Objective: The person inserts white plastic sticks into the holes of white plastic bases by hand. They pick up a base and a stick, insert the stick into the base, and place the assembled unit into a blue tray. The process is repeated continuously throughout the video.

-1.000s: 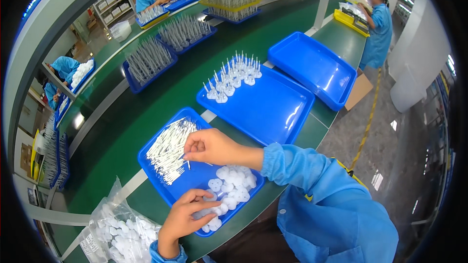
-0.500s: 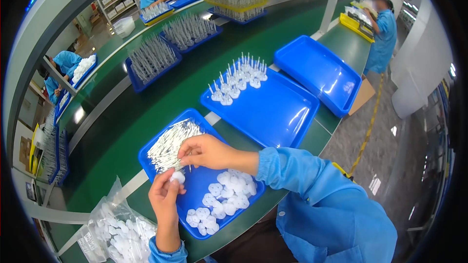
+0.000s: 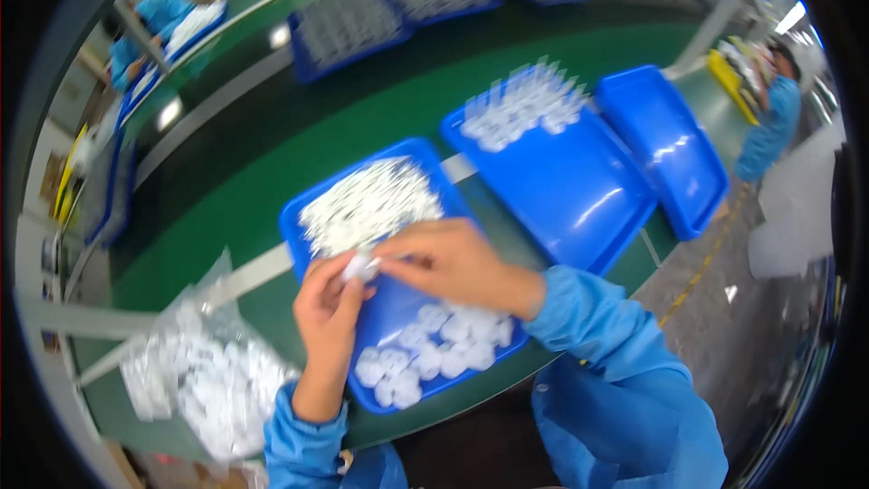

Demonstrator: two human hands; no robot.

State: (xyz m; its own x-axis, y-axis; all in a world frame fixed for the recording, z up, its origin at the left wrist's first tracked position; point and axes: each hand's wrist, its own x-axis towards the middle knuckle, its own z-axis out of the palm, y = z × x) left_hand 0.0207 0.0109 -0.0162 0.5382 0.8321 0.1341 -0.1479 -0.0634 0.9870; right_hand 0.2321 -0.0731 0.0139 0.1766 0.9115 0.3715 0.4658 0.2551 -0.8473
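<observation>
Over the near blue tray, my left hand grips a small white round plastic piece between thumb and fingers. My right hand comes in from the right, its thumb and fingertips pinched together against that piece. Motion blur hides what, if anything, the right fingertips hold. Just beyond both hands, a heap of thin white sticks fills the tray's far part. Several white lobed discs lie loose in its near part.
A second blue tray holds upright sticks in white bases. Beside it lies another blue tray. A clear bag of white pieces sits at left. Filled trays stand farther back. Co-workers in blue are at the edges.
My right hand has moved from the edge of the stick heap to the white piece in my left hand. The whole view has shifted and blurred.
</observation>
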